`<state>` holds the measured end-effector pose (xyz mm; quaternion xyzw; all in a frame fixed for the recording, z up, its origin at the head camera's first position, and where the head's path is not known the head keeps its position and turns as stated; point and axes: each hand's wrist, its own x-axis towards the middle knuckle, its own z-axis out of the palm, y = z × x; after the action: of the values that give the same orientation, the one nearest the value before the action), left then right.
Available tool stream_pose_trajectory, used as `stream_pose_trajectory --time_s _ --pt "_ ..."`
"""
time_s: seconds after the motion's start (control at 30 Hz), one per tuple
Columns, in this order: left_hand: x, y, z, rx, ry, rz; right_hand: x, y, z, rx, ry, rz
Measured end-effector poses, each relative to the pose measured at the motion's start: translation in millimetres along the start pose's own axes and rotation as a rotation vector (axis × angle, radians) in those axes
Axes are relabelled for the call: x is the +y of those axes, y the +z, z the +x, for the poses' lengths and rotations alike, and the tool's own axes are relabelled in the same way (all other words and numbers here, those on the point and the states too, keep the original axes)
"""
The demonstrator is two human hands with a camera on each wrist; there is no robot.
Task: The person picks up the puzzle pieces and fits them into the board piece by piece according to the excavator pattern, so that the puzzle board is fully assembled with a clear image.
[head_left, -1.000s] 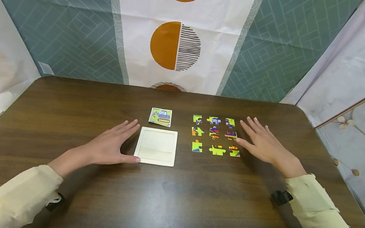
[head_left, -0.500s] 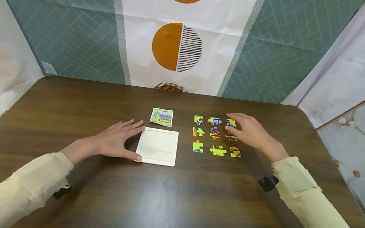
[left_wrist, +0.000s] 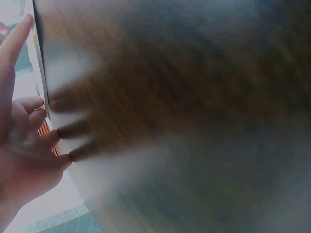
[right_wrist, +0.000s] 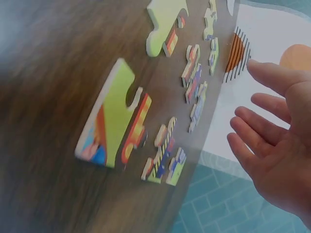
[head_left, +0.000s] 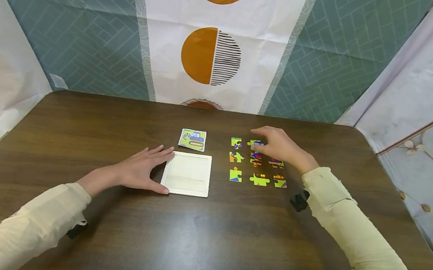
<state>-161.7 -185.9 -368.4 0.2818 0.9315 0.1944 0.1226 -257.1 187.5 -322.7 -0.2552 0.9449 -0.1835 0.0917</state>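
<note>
My left hand (head_left: 136,172) touches the left side of a shallow white square puzzle tray (head_left: 187,173), fingers spread, thumb at its near left corner. In the left wrist view, the fingertips of that hand (left_wrist: 24,150) reach the tabletop and a pale edge. My right hand (head_left: 281,146) hovers over the back row of loose jigsaw pieces, thumb and fingers apart. It partly covers the back middle piece (head_left: 255,143) and hides the back right one. From the right wrist, the hand (right_wrist: 286,141) holds nothing, and a corner piece (right_wrist: 114,116) lies nearest the camera.
A small picture card (head_left: 193,140) of a blue digger lies behind the tray. The pieces, such as the front left one (head_left: 235,175), form rough rows right of the tray on a brown wooden table (head_left: 187,239). Patterned cloth (head_left: 223,10) hangs past its back edge.
My right hand has moved left from beside the pieces to above the back row, its fingers bending a little. The left hand has shifted slightly at the tray's edge.
</note>
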Motion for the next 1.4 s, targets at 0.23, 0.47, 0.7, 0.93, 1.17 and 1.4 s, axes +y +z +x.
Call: stream_pose_trajectory --time_s 0.23,0.47,0.7,0.93,1.17,1.4 --pt "-1.4 2.9 0.5 0.01 -0.003 -0.028 0 6 15.8 -0.031 0.048 0.055" --pt "-3.6 5.9 -0.5 0.014 -0.002 -0.06 -1 10 30.6 -0.052 0.083 0.161" --pt "-4.9 7.4 -0.9 0.009 0.0 -0.065 -2 13 40.8 -0.072 0.089 0.204" --pt "-4.9 8.1 -1.4 0.018 -0.003 -0.062 1 16 49.6 -0.098 0.102 0.232" --pt "-4.9 9.5 -0.6 0.02 -0.003 -0.071 -2 21 53.0 -0.088 0.103 0.195" --pt "-4.4 8.5 -2.0 0.016 -0.011 -0.072 -3 22 56.0 -0.09 0.063 0.125"
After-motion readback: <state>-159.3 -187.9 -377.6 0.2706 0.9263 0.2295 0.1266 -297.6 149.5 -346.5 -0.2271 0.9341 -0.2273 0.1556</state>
